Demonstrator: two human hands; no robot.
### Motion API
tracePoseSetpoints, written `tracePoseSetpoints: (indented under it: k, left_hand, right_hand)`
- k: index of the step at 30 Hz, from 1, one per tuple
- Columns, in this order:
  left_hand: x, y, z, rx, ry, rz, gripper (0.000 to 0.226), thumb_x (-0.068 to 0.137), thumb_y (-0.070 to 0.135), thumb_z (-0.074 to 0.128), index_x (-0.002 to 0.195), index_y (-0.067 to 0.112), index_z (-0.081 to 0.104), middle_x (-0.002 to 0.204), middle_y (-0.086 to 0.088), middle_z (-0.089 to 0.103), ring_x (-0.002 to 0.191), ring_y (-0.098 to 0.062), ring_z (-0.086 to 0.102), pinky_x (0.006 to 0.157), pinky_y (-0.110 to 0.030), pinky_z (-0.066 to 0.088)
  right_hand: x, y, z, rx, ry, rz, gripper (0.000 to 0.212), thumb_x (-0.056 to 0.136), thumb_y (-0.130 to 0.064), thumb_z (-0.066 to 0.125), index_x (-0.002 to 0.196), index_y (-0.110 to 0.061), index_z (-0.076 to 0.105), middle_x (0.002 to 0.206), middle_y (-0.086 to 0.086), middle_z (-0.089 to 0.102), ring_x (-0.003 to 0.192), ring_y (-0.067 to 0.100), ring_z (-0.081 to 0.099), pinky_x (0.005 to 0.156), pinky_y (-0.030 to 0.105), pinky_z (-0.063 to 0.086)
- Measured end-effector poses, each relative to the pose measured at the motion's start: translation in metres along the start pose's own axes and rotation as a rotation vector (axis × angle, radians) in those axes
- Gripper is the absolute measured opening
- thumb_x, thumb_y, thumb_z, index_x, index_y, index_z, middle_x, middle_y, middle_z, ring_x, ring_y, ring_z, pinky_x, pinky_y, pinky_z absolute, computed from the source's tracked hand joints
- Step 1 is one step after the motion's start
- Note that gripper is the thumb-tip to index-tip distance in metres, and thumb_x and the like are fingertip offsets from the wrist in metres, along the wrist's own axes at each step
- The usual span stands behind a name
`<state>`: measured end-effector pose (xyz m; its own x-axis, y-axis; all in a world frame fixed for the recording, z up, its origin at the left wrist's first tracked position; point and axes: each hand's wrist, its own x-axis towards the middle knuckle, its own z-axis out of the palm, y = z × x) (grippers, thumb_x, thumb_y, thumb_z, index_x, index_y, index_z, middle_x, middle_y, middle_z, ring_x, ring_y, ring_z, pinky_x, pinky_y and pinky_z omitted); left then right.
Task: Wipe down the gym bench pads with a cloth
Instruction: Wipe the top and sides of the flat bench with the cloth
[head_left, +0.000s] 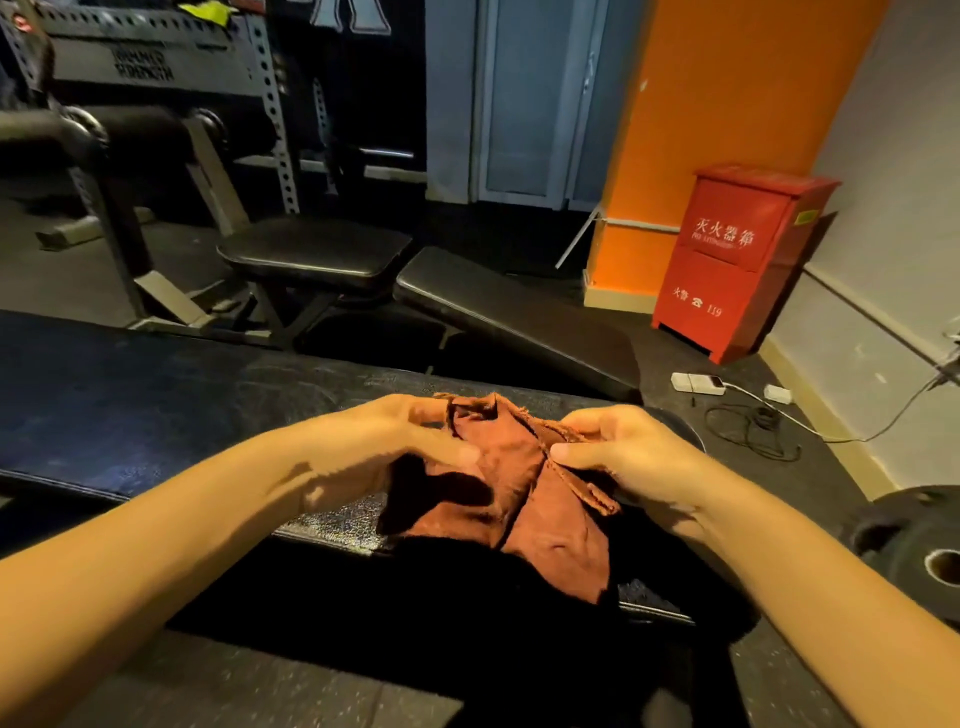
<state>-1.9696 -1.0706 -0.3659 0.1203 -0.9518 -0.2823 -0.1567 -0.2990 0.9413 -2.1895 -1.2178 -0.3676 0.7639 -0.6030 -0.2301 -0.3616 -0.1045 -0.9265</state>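
Over the right-hand end of the near bench pad (156, 405), both hands are holding a rust-brown cloth (519, 499) bunched between them. The left hand (405, 441) is pinching the cloth's left side with thumb and curled fingers, so its grip is grasping the fabric; the right hand (628, 457) is doing likewise on the right side, its thumb pressing onto a frayed hem; neither grip is released. The cloth is hanging in loose folds from the hands, its lower corner drooping past the pad's front edge; whether any of it is touching the vinyl I cannot tell.

As for progress, the hands appear to be gathering or refolding the cloth rather than rubbing; no wiping stroke is being made at this moment. The near pad is showing pale swirled streaks and a dull sheen; these could be wipe marks or plain wear, and the view is not settling which. I am therefore judging the job as early or part-way at best. Beyond, a second bench is standing with its seat pad (317, 249) and long back pad (519, 322) well apart from the cloth; nothing is showing that either has been wiped, so they are probably waiting their turn, along with most of the near pad.

Further off, a red fire extinguisher cabinet (737, 260) is standing beside an orange pillar (701, 104); a weight plate (914, 551) is lying on the floor at the right; a power strip (696, 383) is trailing cables.
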Motion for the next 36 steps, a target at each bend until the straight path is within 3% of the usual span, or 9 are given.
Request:
tracePoseSetpoints:
  k: [4,12,16,20,24,27,31,33,36]
  left_hand:
    - [0.005,-0.005,-0.012,0.007,0.024,-0.035,0.035,0.079,0.003,0.076,0.113,0.009,0.076,0.118,-0.02,0.073,0.106,-0.033,0.069,0.093,-0.039,0.052]
    - [0.024,-0.003,-0.008,-0.02,0.479,0.139,0.016,0.088,-0.005,0.07,0.101,0.004,0.073,0.09,-0.008,0.075,0.079,-0.016,0.067,0.064,-0.018,0.051]
    - [0.02,0.0,0.014,0.393,0.711,0.353,0.025,0.081,0.026,0.084,0.1,0.024,0.067,0.091,0.003,0.066,0.083,-0.014,0.063,0.077,-0.028,0.05]
    - [-0.002,0.023,0.063,0.228,0.325,0.373,0.039,0.073,0.05,0.085,0.094,0.022,0.067,0.078,-0.004,0.07,0.067,-0.016,0.065,0.071,-0.039,0.055]
    - [-0.001,0.026,0.072,0.424,0.456,0.337,0.051,0.06,0.066,0.085,0.09,0.033,0.06,0.08,0.01,0.072,0.07,-0.007,0.069,0.073,-0.039,0.059]
    - [0.004,0.021,0.069,0.53,0.549,0.356,0.033,0.072,0.054,0.082,0.084,0.032,0.06,0.076,0.014,0.07,0.071,-0.006,0.067,0.072,-0.041,0.058]
    - [0.007,0.025,0.057,0.231,0.396,0.358,0.005,0.092,0.023,0.074,0.087,0.021,0.075,0.083,-0.011,0.074,0.081,-0.032,0.071,0.082,-0.053,0.059]
    - [0.006,0.03,0.048,0.033,0.337,0.278,0.01,0.096,0.015,0.068,0.095,0.009,0.077,0.091,-0.023,0.072,0.077,-0.031,0.067,0.074,-0.04,0.057]
    - [0.006,0.035,0.035,-0.087,0.278,0.218,0.017,0.099,0.014,0.061,0.099,0.003,0.073,0.083,-0.016,0.061,0.068,-0.018,0.057,0.058,-0.022,0.051]
  right_hand:
    - [0.006,0.004,-0.013,0.009,0.034,-0.023,0.013,0.095,0.003,0.061,0.105,0.006,0.069,0.085,0.011,0.071,0.07,0.015,0.066,0.063,0.019,0.05]
    - [0.009,-0.001,-0.018,0.363,0.045,0.071,0.011,0.095,-0.001,0.06,0.1,0.001,0.07,0.081,0.015,0.069,0.067,0.022,0.065,0.06,0.025,0.055]
    - [0.016,-0.007,-0.011,0.545,0.13,0.037,0.015,0.093,0.001,0.061,0.106,0.004,0.068,0.089,0.019,0.07,0.07,0.023,0.067,0.063,0.029,0.059]
    - [0.015,-0.015,0.001,0.601,0.16,-0.017,0.022,0.093,0.013,0.055,0.109,0.001,0.065,0.102,0.024,0.071,0.08,0.029,0.072,0.057,0.033,0.06]
    - [0.009,-0.02,0.006,0.568,0.166,-0.048,0.028,0.093,0.016,0.053,0.114,0.002,0.065,0.105,0.029,0.07,0.077,0.028,0.074,0.057,0.03,0.058]
    - [0.004,-0.023,0.008,0.574,0.127,-0.071,0.027,0.094,0.014,0.052,0.111,0.0,0.068,0.103,0.026,0.073,0.08,0.028,0.076,0.061,0.031,0.06]
    - [-0.003,-0.023,0.003,0.524,0.078,-0.122,0.022,0.099,0.001,0.052,0.102,0.003,0.074,0.107,0.02,0.075,0.098,0.03,0.075,0.082,0.041,0.063]
    - [-0.005,-0.023,-0.003,0.56,0.077,-0.141,0.022,0.098,-0.004,0.056,0.108,0.008,0.072,0.11,0.023,0.074,0.101,0.034,0.074,0.086,0.045,0.062]
    - [-0.004,-0.022,-0.009,0.46,0.107,-0.203,0.02,0.09,0.004,0.064,0.108,0.003,0.072,0.102,0.021,0.074,0.09,0.031,0.074,0.077,0.038,0.064]
